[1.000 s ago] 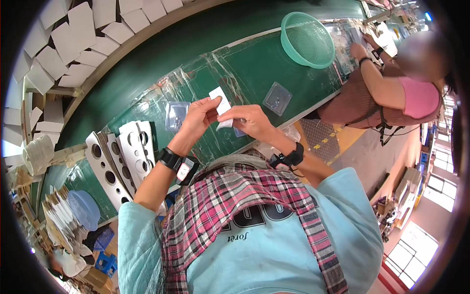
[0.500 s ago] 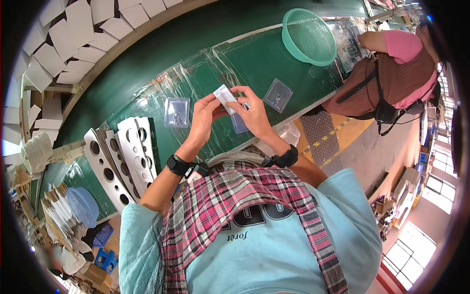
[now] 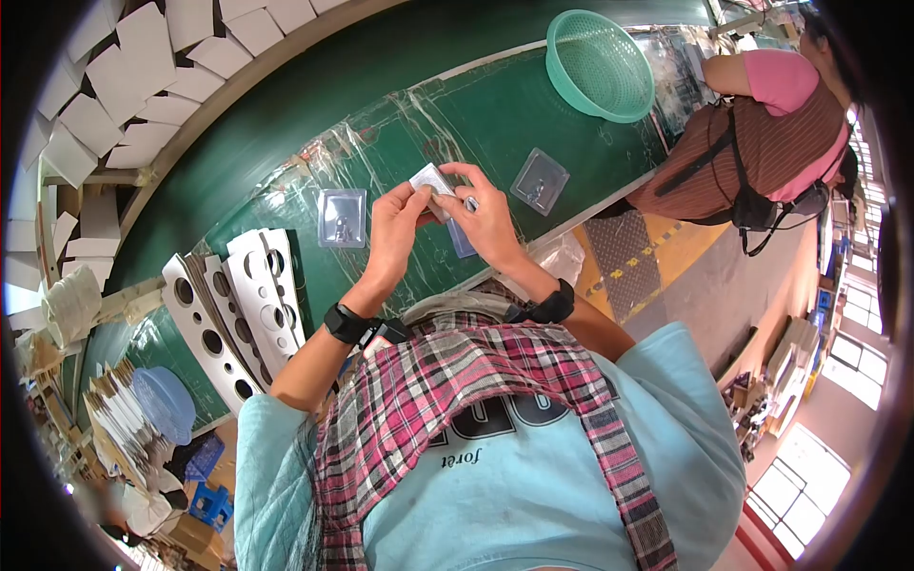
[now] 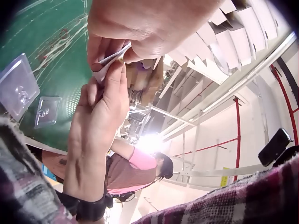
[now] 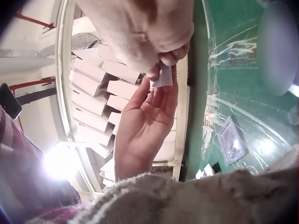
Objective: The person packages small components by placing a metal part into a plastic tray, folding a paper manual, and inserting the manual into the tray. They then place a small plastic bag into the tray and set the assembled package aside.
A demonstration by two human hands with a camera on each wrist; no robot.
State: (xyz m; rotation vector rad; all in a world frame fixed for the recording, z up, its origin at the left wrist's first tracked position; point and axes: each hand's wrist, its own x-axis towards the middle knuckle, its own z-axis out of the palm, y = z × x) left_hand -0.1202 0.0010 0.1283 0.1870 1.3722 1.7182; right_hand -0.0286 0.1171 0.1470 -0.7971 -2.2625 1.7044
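Both hands meet over the green table in the head view, with a small folded slip of white printed paper (image 3: 430,178) between them. My left hand (image 3: 390,228) pinches its near-left side between thumb and fingers. On the other side my right hand (image 3: 491,224), a ring on one finger, grips the same paper with thumb and fingertips. The right wrist view shows a plain white end of the paper (image 5: 162,77) between the fingers. Clear plastic blister trays lie on the table: one left of the hands (image 3: 342,219), one to the right (image 3: 540,182), and a bluish one (image 3: 461,241) partly hidden under the right hand.
White cut-out panels with round holes (image 3: 249,305) stand at the left. A mint-green plastic basket (image 3: 609,81) sits farther along the table, near another person in a pink top (image 3: 743,162). White cards (image 3: 133,57) line a rack beyond the dark green belt.
The white paper was longer and spread between the hands; it is now folded smaller. My hands have drawn together around it. The other person has turned and shifted.
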